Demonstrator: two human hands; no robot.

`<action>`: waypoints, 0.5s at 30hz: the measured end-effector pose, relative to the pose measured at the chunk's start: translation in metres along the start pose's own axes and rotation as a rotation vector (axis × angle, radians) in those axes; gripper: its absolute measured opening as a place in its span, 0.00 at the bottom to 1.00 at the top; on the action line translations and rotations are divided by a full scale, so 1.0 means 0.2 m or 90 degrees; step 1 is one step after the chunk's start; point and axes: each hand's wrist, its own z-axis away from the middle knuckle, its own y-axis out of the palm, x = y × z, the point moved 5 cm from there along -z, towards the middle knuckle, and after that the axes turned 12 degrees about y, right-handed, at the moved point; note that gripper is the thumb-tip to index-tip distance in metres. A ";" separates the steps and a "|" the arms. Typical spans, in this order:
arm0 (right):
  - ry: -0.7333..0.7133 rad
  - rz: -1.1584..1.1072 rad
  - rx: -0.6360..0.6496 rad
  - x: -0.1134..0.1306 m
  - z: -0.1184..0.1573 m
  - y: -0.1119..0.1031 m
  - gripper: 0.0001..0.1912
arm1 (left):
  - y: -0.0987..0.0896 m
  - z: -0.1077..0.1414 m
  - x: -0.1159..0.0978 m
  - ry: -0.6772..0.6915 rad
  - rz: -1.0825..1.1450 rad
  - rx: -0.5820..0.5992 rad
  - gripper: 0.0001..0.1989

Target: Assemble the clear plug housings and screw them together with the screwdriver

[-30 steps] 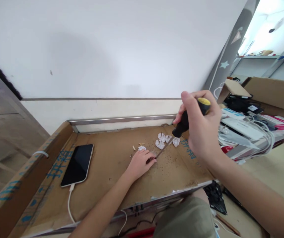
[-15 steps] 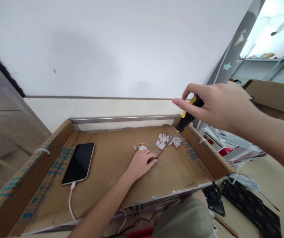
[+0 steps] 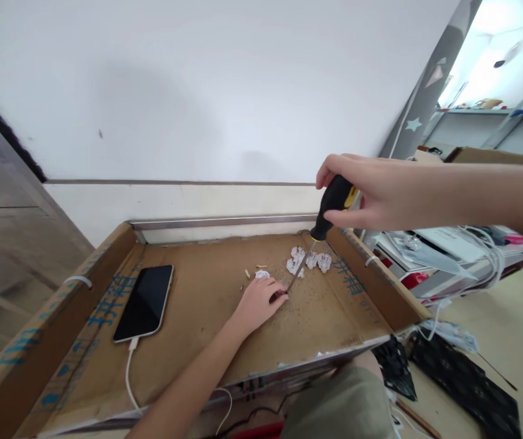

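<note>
My right hand (image 3: 380,198) is shut around the black and yellow handle of a screwdriver (image 3: 334,200), above the far edge of a cardboard tray (image 3: 225,360). The thin steel shaft slants down to my left hand (image 3: 259,303). That hand rests on the cardboard, its fingers curled on a small dark piece (image 3: 278,297) that they mostly hide. Just beyond lie several clear plastic plug parts (image 3: 305,260), a white round piece (image 3: 262,275) and small brass pins (image 3: 253,269), among scattered dark specks.
A black smartphone (image 3: 145,303) lies in the tray's left half, with a white charging cable (image 3: 127,378) running toward the front edge. Papers and coiled white cables (image 3: 472,256) sit beyond the right wall. Black mesh (image 3: 462,384) lies on the floor.
My right hand has swung inward and lower, with the screwdriver handle now more upright and its shaft nearer the plastic parts. My left hand has stayed in place.
</note>
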 end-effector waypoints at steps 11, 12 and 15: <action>0.020 0.034 0.107 0.00 -0.05 -0.03 0.26 | 0.00 0.00 0.01 -0.030 0.014 0.018 0.08; 0.010 0.009 0.146 0.01 -0.04 -0.02 0.25 | 0.00 -0.01 0.01 -0.035 0.015 0.019 0.08; 0.018 0.025 0.154 0.00 -0.01 -0.01 0.25 | -0.01 -0.01 0.01 -0.032 0.023 0.009 0.07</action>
